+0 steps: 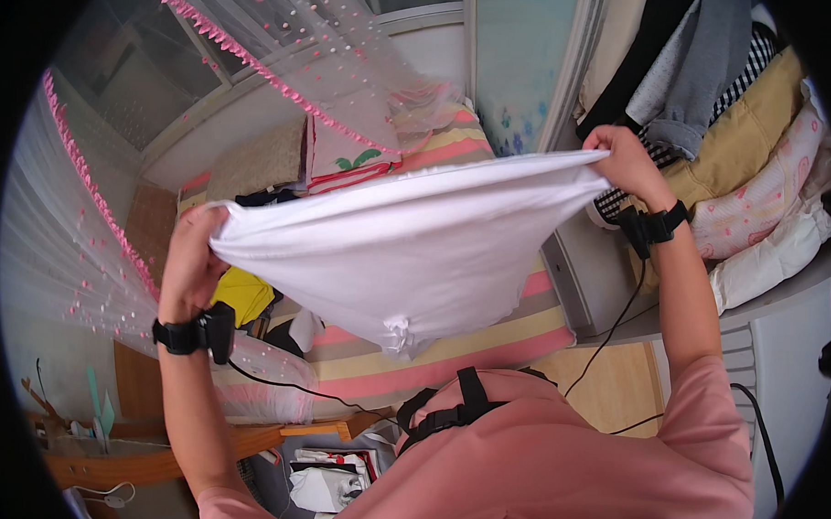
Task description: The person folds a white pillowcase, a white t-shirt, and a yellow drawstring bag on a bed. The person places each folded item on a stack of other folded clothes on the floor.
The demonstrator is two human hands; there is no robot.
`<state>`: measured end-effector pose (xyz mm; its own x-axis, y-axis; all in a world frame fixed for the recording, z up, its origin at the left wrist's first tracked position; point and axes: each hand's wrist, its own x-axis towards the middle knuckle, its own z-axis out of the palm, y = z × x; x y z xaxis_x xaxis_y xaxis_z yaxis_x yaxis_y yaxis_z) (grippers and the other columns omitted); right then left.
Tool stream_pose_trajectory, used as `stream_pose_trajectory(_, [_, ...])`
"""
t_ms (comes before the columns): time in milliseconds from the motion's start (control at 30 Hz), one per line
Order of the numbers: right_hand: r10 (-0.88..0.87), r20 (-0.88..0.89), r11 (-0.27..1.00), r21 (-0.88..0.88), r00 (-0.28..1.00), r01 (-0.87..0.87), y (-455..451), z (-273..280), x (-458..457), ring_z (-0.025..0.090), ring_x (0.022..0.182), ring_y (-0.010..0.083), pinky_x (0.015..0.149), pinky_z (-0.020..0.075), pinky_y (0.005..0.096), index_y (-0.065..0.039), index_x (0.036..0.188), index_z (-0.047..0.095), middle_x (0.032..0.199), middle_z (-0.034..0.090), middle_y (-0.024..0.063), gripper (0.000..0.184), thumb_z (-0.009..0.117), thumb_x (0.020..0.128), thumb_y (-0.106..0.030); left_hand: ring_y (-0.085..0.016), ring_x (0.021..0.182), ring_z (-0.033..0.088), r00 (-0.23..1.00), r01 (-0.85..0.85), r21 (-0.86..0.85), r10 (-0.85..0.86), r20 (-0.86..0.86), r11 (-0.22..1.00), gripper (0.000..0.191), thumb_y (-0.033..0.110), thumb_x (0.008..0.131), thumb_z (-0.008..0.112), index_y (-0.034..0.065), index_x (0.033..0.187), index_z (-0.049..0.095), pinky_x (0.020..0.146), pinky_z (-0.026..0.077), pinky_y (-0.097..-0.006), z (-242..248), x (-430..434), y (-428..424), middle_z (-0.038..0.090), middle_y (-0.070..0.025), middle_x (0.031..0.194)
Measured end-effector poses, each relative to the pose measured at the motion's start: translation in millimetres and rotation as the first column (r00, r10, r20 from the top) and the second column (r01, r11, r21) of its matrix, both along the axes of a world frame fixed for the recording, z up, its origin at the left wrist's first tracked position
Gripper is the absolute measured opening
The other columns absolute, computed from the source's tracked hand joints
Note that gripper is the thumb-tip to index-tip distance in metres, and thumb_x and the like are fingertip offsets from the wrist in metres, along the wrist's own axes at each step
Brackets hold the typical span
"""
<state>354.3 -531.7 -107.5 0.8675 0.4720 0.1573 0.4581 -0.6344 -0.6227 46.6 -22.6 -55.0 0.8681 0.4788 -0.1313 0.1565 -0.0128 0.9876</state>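
A white cloth garment [402,252] is stretched wide in the air between my two hands. My left hand [195,252] grips one upper corner of it. At the opposite corner, my right hand [628,162] pinches the fabric, which pulls into a taut point there. The lower part hangs loose, with a small gathered bunch near its bottom edge. Beneath the cloth lies a bed with a striped pink, yellow and grey sheet [446,367], partly hidden by it. A yellow cloth item [241,296] lies on the bed just beyond my left wrist.
A pink-trimmed net canopy [278,73] drapes over the bed's left and far sides. Folded bedding [351,144] and a beige pillow [261,159] lie at the far end. Piled clothes [728,154] fill a wardrobe at right. Cords run from both wrist straps. A wooden desk [154,456] stands lower left.
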Motion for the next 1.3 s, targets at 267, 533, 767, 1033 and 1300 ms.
stream_pose_trajectory(267, [0.011,-0.255,0.824,0.55,0.967,0.136,14,39,26,0.059,0.068,0.0081,0.06,0.0474,0.0261,-0.005,0.102,0.071,0.084,0.067,-0.0016,0.013,0.063,0.097,-0.015,-0.004,0.053,0.048,0.931,0.187,-0.391,-0.037,0.362,0.901,0.018,0.021,0.103,0.061,0.0039,0.104,0.066,0.041,0.035,-0.0209,83,10,-11,0.062,0.0033,0.076])
stream_pose_trajectory(533, [0.316,-0.323,0.286,0.929,0.892,0.235,28,77,-2,0.07,0.091,0.0228,0.075,0.0611,0.0316,0.008,0.129,0.058,0.123,0.065,0.0174,0.031,0.042,0.107,-0.006,-0.022,0.112,0.067,0.782,0.311,-0.327,-0.044,0.622,0.892,0.034,0.021,0.104,0.059,-0.0008,0.129,0.065,0.103,0.049,-0.0424,115,1,-22,0.072,-0.0123,0.122])
stream_pose_trajectory(767, [0.604,-0.331,0.171,0.942,0.725,0.287,22,85,-11,0.059,0.068,0.01,0.056,0.0506,0.02,0.005,0.14,0.054,0.097,0.062,0.0077,0.036,0.042,0.107,-0.005,-0.007,0.09,0.061,0.954,0.119,0.199,-0.168,0.247,0.973,0.024,0.028,0.106,0.06,0.0068,0.116,0.064,0.081,0.05,-0.026,81,15,-32,0.063,0.0027,0.093])
stream_pose_trajectory(1033, [0.393,-0.348,0.577,0.814,0.851,0.066,32,73,-22,0.037,0.05,0.002,0.047,0.03,0.0193,0.001,0.13,0.064,0.073,0.055,-0.0045,0.032,0.05,0.104,-0.011,-0.009,0.079,0.058,0.922,0.372,0.784,-0.101,-0.373,0.497,0.034,0.023,0.092,0.077,0.0013,0.117,0.07,0.07,0.047,-0.0276,14,15,-38,0.063,0.0046,0.09])
stream_pose_trajectory(1300, [0.217,-0.278,0.973,-0.012,0.936,-0.229,63,12,-41,0.064,0.075,0.0135,0.064,0.0511,0.0314,0.002,0.118,0.069,0.09,0.069,0.0068,0.033,0.048,0.094,-0.001,-0.008,0.081,0.061,0.947,0.278,0.823,-0.286,-0.147,0.496,0.017,0.01,0.103,0.056,-0.0015,0.107,0.068,0.073,0.049,-0.0252,-52,-1,-45,0.068,-0.0016,0.089])
